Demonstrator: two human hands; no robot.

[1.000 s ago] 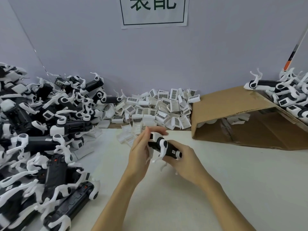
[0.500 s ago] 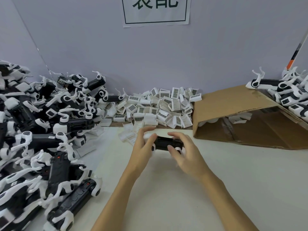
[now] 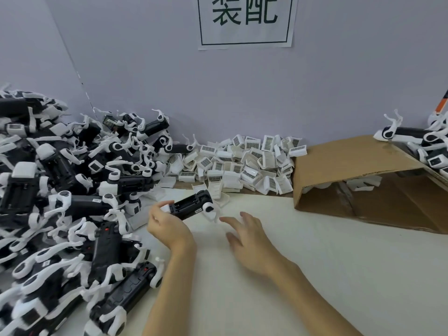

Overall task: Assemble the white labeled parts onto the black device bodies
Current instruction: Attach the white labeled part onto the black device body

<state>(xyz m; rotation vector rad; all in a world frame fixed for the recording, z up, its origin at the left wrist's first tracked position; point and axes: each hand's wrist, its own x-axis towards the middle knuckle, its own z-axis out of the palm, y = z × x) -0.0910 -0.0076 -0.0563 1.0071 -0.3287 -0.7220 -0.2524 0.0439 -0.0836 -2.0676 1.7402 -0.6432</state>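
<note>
In left hand [image 3: 167, 226]: black device body [image 3: 191, 207].

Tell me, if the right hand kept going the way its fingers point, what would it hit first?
Probably the white end of the black device that the left hand holds; the right hand is open and points up-left at it. Depth is hard to judge.

left hand [image 3: 167, 226]: raised, fingers curled, gripping | right hand [image 3: 247, 235]: fingers spread, palm down
</note>
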